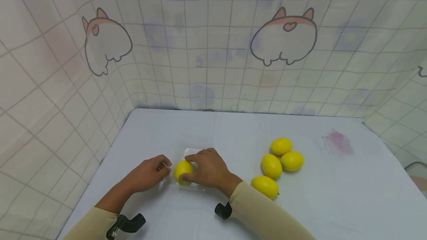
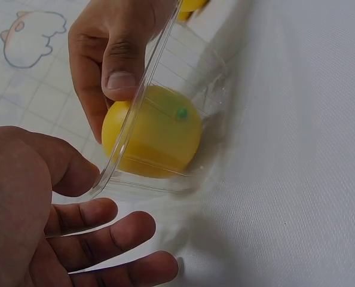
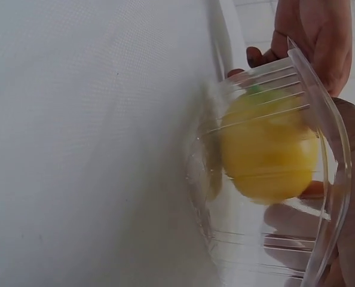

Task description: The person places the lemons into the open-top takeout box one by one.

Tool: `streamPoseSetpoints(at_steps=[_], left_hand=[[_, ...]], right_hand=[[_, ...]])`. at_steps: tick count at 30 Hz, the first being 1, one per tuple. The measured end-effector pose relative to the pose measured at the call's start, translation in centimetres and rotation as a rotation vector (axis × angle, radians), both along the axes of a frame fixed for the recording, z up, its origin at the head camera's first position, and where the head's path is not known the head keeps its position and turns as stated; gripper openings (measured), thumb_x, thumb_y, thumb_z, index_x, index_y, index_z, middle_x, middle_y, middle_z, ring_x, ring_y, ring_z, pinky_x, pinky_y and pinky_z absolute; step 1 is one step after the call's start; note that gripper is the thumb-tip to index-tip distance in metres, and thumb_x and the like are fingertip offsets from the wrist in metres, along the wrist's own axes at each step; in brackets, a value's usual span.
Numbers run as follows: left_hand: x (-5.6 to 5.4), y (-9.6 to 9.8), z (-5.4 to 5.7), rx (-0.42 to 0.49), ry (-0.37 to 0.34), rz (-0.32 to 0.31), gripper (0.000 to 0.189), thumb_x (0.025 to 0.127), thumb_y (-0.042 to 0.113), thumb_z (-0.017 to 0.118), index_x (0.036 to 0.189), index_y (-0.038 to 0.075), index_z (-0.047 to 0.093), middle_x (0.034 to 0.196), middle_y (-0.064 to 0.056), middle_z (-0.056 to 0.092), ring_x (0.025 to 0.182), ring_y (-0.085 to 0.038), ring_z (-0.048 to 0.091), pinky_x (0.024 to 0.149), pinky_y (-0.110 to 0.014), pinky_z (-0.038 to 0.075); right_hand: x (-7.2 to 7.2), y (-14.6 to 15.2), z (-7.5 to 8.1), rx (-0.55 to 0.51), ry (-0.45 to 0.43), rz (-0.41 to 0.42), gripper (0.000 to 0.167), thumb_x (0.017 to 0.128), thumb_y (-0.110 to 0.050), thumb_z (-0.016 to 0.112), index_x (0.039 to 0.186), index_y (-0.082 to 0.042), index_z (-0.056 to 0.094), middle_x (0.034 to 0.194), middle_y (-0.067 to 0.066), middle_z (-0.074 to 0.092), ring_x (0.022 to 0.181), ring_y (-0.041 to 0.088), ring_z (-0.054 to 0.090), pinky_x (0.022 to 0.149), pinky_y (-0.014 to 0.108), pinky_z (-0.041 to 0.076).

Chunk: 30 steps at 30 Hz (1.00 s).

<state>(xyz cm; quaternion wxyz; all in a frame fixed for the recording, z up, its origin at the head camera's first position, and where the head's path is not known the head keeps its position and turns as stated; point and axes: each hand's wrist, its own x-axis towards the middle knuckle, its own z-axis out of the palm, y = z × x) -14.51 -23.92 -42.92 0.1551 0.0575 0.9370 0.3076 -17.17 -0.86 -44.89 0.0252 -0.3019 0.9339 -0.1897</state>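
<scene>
A yellow lemon (image 1: 182, 169) with a green stem tip sits inside a clear plastic box (image 3: 249, 248), on its left side. My right hand (image 1: 210, 167) reaches over the box and pinches the lemon between thumb and fingers. At the box's left edge, my left hand (image 1: 153, 173) holds the rim between thumb and index fingertips. Its other fingers (image 2: 126, 233) spread loosely beside the box wall in the left wrist view. Through the plastic in the right wrist view, the lemon (image 3: 270, 149) shows close to the wall.
Several more lemons lie to the right: one at the back (image 1: 281, 146), others beside it, and the nearest (image 1: 265, 187) by my right sleeve. A pinkish stain (image 1: 339, 142) marks the white table (image 1: 333, 195) at the back right. Patterned curtain (image 1: 207, 47) surrounds the table.
</scene>
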Motion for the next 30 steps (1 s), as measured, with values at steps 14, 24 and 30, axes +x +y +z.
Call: streamPoseSetpoints(at_steps=[14, 24, 30], left_hand=[[0.2, 0.3, 0.0, -0.005, 0.003, -0.002, 0.023, 0.099, 0.024, 0.061, 0.116, 0.009, 0.064, 0.1, -0.001, 0.069, 0.084, -0.016, 0.062, 0.071, -0.039, 0.054], [-0.1, 0.2, -0.3, 0.0, 0.0, -0.004, 0.023, 0.099, 0.025, 0.061, 0.117, 0.01, 0.064, 0.1, -0.001, 0.069, 0.083, -0.016, 0.061, 0.07, -0.038, 0.054], [-0.1, 0.0, -0.1, -0.023, 0.009, 0.006, 0.02, 0.099, 0.023, 0.062, 0.114, 0.01, 0.064, 0.098, -0.001, 0.066, 0.083, -0.017, 0.06, 0.07, -0.036, 0.053]], right_hand=[[0.2, 0.8, 0.7, -0.005, -0.028, -0.02, 0.063, 0.086, -0.065, 0.071, 0.132, -0.023, 0.07, 0.123, -0.01, 0.07, 0.117, 0.016, 0.058, 0.107, 0.036, 0.038], [0.4, 3.7, 1.8, -0.128, -0.02, -0.038, 0.055, 0.089, -0.056, 0.073, 0.129, -0.019, 0.072, 0.123, -0.005, 0.071, 0.121, 0.021, 0.058, 0.11, 0.044, 0.037], [0.6, 5.9, 2.2, -0.169, 0.012, -0.029, 0.053, 0.09, -0.053, 0.073, 0.13, -0.018, 0.071, 0.124, -0.003, 0.07, 0.122, 0.022, 0.058, 0.109, 0.045, 0.039]])
